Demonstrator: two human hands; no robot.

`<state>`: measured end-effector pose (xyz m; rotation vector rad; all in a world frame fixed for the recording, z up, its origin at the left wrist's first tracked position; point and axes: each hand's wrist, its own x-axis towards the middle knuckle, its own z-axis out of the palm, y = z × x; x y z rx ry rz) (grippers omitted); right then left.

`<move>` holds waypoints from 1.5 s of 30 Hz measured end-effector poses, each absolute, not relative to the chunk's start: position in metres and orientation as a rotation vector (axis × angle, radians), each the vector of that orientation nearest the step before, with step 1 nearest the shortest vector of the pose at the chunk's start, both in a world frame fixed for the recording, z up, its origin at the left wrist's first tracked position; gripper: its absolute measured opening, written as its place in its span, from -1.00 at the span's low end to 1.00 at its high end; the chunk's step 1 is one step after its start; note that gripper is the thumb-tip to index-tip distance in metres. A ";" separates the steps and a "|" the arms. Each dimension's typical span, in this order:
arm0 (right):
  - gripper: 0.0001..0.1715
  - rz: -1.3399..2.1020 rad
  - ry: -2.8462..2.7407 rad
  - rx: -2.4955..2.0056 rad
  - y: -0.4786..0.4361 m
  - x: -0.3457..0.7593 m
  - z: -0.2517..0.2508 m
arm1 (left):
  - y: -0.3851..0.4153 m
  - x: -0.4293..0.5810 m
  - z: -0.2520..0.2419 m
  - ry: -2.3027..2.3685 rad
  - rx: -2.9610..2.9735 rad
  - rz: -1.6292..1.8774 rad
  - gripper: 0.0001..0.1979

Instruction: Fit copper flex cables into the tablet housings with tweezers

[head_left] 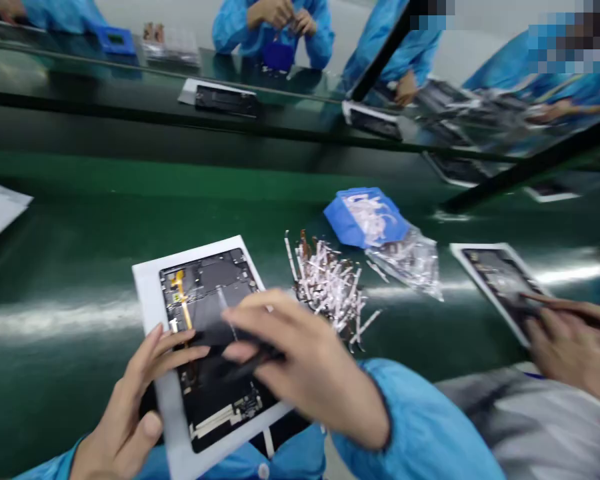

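An opened tablet (207, 380) with bared inner parts lies tilted on a white backing (147, 293) before me. An orange flex cable (181, 293) runs down its left side. My left hand (135, 393) is at the left edge, fingers stretched out over the tablet and holding nothing. Above the tablet's middle, my right hand (300, 360) is blurred by motion. Its fingers are closed on a dark slim tool (260, 359) whose kind I cannot make out. A thin pale strip (225, 303) shows by the right fingertips.
Right of the tablet lies a loose pile of flex strips (327, 287). Behind it are a blue box (343, 223) and a clear plastic bag (415, 260). At right, a co-worker's hands (575, 340) work on another tablet (500, 283). A dark rail (280, 130) crosses behind.
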<state>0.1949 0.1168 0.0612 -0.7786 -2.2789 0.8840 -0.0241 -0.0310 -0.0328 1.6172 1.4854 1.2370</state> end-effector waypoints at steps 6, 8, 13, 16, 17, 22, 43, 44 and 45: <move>-0.69 1.204 -2.345 -0.442 0.088 0.152 0.039 | -0.036 -0.026 -0.031 1.410 1.516 1.166 -0.26; -0.67 1.237 -2.280 -0.433 0.096 0.154 0.035 | -0.038 -0.027 -0.032 1.406 1.451 1.142 -0.24; -0.70 1.270 -2.194 -0.551 0.101 0.161 0.031 | -0.038 -0.027 -0.033 1.378 1.404 1.118 -0.21; -0.79 1.322 -2.189 -0.516 0.100 0.160 0.028 | -0.035 -0.026 -0.026 1.383 1.408 1.074 -0.21; -0.78 1.335 -2.182 -0.504 0.100 0.159 0.026 | -0.034 -0.026 -0.023 1.389 1.402 1.044 -0.21; -0.82 1.345 -2.074 -0.552 0.109 0.159 0.016 | -0.042 -0.038 -0.012 1.538 1.760 0.730 -0.27; -0.94 1.303 -2.009 -0.793 0.127 0.152 -0.005 | -0.031 -0.069 -0.014 1.398 2.737 0.203 -0.25; -0.94 1.300 -2.013 -0.794 0.127 0.152 -0.006 | -0.031 -0.069 -0.014 1.390 2.729 0.213 -0.25; -0.94 1.297 -2.020 -0.795 0.127 0.152 -0.006 | -0.031 -0.068 -0.015 1.395 2.709 0.233 -0.27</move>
